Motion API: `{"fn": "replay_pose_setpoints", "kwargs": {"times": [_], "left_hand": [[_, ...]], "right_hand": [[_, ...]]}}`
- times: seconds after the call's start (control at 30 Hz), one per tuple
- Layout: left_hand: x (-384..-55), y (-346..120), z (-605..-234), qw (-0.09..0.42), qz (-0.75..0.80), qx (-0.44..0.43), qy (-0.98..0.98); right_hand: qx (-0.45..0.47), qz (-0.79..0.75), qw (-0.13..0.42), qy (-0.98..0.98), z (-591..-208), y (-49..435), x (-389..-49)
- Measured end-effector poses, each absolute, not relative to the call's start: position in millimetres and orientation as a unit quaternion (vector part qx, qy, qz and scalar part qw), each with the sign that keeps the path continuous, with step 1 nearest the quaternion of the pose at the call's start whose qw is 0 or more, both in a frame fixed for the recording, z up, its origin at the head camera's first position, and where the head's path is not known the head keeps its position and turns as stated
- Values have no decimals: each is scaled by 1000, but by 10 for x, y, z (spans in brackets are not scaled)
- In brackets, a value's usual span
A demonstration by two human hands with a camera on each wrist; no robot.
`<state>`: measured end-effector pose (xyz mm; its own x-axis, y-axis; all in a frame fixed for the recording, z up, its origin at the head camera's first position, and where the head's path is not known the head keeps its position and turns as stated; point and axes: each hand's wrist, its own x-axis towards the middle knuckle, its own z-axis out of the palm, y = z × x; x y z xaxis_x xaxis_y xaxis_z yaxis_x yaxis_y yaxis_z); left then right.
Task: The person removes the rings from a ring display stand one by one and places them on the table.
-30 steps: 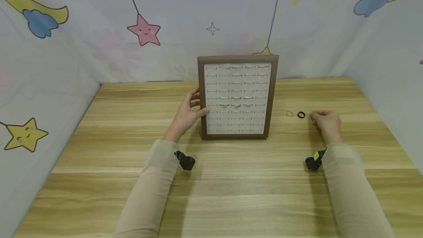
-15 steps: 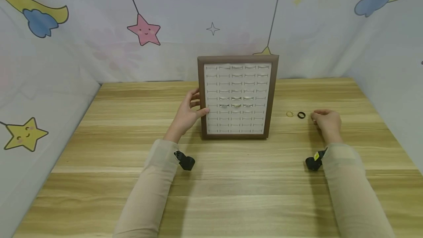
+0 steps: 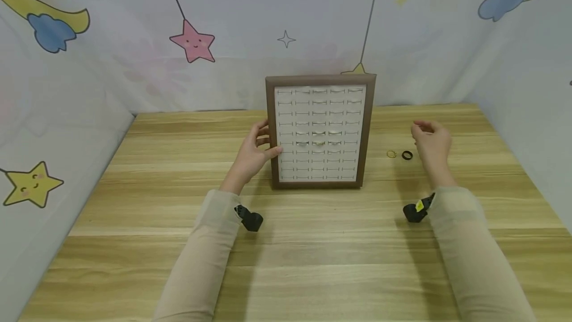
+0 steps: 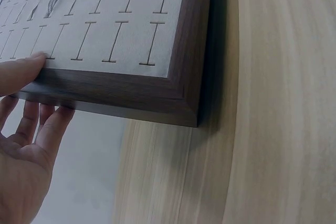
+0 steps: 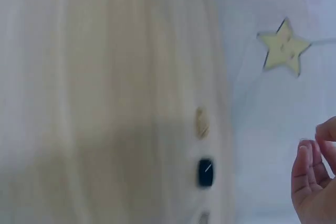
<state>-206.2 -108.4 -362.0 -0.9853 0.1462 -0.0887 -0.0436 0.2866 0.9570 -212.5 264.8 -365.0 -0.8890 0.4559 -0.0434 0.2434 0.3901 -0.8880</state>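
Observation:
My left hand point(image 3: 252, 155) grips the left side of a brown-framed ring display board point(image 3: 319, 135), thumb on the front and fingers behind. The board stands upright on the table; its white slotted panel point(image 4: 113, 40) carries a few rings in the middle rows. Raised above the table to the right is my right hand point(image 3: 433, 145), thumb and forefinger pinched together on a small ring mostly hidden by the fingertips. On the table near it lie a gold ring point(image 3: 391, 154) and a black ring point(image 3: 407, 155). A blurred greyish piece point(image 5: 203, 217) shows beside the black ring in the right wrist view.
The wood-grain table point(image 3: 304, 257) ends at a pale curtain point(image 3: 241, 29) printed with stars and moons, which also closes both sides. A small black camera point(image 3: 251, 220) sits on the left wrist and another black camera point(image 3: 414, 212) on the right wrist.
My right hand has lifted off the table beside the black ring and moved up, away from me and slightly left. The left hand and the board have stayed in place.

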Motion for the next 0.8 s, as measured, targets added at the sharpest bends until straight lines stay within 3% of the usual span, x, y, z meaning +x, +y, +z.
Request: {"fn": "replay_pose_setpoints", "kwargs": {"times": [0.23,0.4,0.6,0.8], "left_hand": [[-2059,-1084,-3617,82,597,33,797],[-2061,-1087,-3624,84,600,32,795],[-2059,-1083,-3627,82,604,35,792],[-2045,-1074,-3614,80,608,37,789]], "right_hand": [[-83,538,257,-798,-3342,2120,-2106],[28,508,307,-804,-3198,1758,-2020],[172,413,325,-833,-3151,1409,-1904],[251,307,273,-877,-3208,1162,-1814]]}}
